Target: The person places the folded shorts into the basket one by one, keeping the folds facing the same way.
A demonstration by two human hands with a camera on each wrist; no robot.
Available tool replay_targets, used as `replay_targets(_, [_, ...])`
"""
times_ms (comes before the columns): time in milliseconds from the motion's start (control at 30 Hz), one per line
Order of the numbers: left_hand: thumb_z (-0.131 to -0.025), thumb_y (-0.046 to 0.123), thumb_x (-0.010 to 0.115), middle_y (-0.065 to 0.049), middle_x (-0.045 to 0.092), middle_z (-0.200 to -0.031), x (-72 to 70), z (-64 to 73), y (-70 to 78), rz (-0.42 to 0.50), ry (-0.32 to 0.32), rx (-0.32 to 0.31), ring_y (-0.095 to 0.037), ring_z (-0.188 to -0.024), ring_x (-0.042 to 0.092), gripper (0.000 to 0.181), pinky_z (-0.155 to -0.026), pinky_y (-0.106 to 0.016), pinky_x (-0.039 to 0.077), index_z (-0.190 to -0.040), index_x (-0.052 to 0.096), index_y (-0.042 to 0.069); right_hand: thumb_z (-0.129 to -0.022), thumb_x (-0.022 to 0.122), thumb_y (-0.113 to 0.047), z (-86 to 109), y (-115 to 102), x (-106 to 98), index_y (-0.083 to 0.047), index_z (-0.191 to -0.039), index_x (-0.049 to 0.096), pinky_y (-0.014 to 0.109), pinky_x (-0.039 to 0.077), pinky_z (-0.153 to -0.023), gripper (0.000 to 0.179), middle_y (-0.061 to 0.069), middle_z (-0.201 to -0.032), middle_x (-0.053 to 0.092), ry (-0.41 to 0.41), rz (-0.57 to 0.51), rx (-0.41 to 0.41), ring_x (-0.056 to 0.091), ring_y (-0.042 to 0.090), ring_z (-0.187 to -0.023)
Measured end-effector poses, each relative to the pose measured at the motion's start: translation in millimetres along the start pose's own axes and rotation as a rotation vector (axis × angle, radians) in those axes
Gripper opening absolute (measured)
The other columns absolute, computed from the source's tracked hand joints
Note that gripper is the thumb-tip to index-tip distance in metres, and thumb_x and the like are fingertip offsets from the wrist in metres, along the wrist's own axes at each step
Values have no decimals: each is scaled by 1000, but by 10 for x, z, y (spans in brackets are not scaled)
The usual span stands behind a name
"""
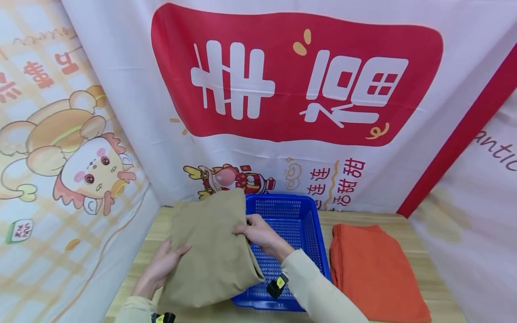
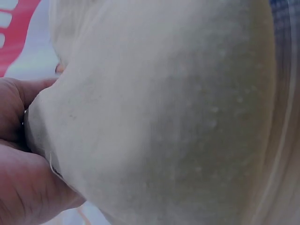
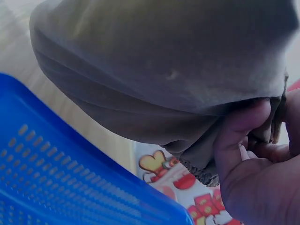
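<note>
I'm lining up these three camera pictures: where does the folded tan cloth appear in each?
Head: the tan cloth is low, left of centre, between the left hand and right hand.
Left wrist: the tan cloth fills most of the picture.
Right wrist: the tan cloth spans the upper part.
Shared landmark: the printed wall cloth, at top left in left wrist, bottom in right wrist.

Greyish-brown cloth [image 3: 154, 70] in the right grip [image 3: 258, 183], blue perforated basket [image 3: 84, 180] nearby.
</note>
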State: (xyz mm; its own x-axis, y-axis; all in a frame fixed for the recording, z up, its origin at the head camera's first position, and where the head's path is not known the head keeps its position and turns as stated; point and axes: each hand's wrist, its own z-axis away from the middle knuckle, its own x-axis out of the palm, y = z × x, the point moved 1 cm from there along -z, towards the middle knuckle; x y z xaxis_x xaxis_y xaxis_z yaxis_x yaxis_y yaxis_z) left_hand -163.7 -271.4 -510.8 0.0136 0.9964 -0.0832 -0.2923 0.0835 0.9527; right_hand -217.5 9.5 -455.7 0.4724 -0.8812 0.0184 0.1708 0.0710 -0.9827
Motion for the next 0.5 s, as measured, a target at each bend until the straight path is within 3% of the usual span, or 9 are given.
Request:
replay_targets(300, [-103,14,58,-19,63,-115,417,-113,205,-29,-42,62,-27,-91,67,50,-79,-42,57,-147,38,3,-97,63,-11,174,45,-430,6,-119,65,35,60,-74,28,14,-103,73,27,-23,-14,71,20,-85])
replay_targets(500, [-101,14,61,-20,60,-130,696,-198,338,-113,-56,125,-25,-105,63,56,-96,-41,49,-150,38,2,-97,64,-12,324,75,-745,6,-121,64,35,60,-72,30,15,-102,73,70,-27,4,72,21,-83])
